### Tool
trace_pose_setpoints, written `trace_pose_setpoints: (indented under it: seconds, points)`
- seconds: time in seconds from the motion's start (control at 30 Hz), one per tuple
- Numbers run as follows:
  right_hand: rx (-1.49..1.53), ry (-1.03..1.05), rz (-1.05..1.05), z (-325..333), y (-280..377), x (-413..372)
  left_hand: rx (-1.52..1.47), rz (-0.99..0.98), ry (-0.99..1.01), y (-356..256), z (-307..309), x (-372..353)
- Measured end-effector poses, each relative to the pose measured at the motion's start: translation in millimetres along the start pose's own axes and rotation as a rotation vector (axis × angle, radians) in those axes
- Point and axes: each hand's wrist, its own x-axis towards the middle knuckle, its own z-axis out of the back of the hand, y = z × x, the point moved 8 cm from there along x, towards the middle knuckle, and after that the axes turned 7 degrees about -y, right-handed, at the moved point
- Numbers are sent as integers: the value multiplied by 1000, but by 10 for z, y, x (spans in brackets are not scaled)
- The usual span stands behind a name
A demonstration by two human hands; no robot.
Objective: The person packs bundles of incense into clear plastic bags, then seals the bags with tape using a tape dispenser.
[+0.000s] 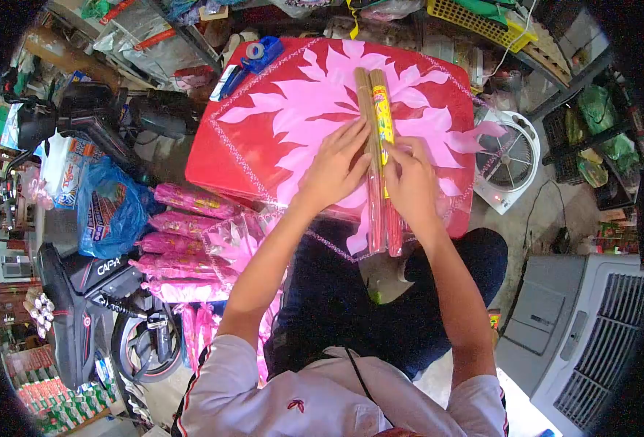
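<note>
Two long bundles of incense sticks lie side by side on a pink leaf-patterned sheet point(293, 109) over a red table point(216, 156). Both have red lower ends. The left incense bundle point(363, 91) looks plain brown; the right incense bundle point(382, 109) carries a yellow printed label. My left hand point(334, 166) rests against the left bundle, fingers stretched along it and thumb apart. Curled at the right bundle, with thumb and fingers on its labelled part, is my right hand point(411, 182).
Several pink wrapped packets point(183, 222) are piled left of the table, near a blue plastic bag point(111, 207). A blue tape dispenser point(260, 54) sits at the table's far left corner. To the right stand a round fan point(507, 156) and a grey air cooler point(577, 335).
</note>
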Motion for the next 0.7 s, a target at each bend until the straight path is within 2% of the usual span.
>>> trace_pose_setpoints:
  seconds: [0.1, 0.2, 0.3, 0.4, 0.53, 0.6, 0.7]
  points:
    - [0, -49, 61, -20, 38, -10, 52, -4, 14, -18, -15, -17]
    - [-54, -142, 246, -28, 119, -31, -27, 46, -20, 5, -1, -3]
    - [-29, -84, 204, 7, 118, -12, -68, 67, -32, 96, -18, 6]
    - [53, 46, 5, 103, 155, -2, -102, 120, -58, 86, 34, -3]
    - [-82, 62, 222, 82, 251, -124, -111, 185, -124, 125, 96, -1]
    - [-143, 75, 309, 78, 353, -167, -145, 185, -219, 138, 163, -3]
    - [-200, 71, 239, 13, 297, -202, -179, 198, -308, 155, 243, 4]
